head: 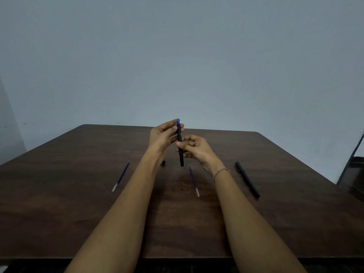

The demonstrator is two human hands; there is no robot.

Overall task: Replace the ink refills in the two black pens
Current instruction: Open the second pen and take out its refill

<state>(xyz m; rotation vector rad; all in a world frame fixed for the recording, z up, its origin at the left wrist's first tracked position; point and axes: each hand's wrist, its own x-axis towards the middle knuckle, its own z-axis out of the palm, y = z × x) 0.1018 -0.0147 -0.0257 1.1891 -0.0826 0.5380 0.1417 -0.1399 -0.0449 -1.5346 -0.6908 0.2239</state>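
Note:
A black pen (180, 154) stands nearly upright above the middle of the dark wooden table (78, 213), its blue tip end pointing up. My left hand (163, 137) pinches the pen near that blue top. My right hand (194, 149) grips the barrel lower down with thumb and fingers. A second black pen (247, 179) lies on the table to the right, capped. One blue ink refill (120, 177) lies at the left and another blue refill (194, 181) lies between my forearms. A small black piece (163, 163) shows on the table behind my left wrist.
The table's far edge meets a plain grey-blue wall. A dark frame (352, 160) stands past the table's right side. A thin bracelet is on my right wrist.

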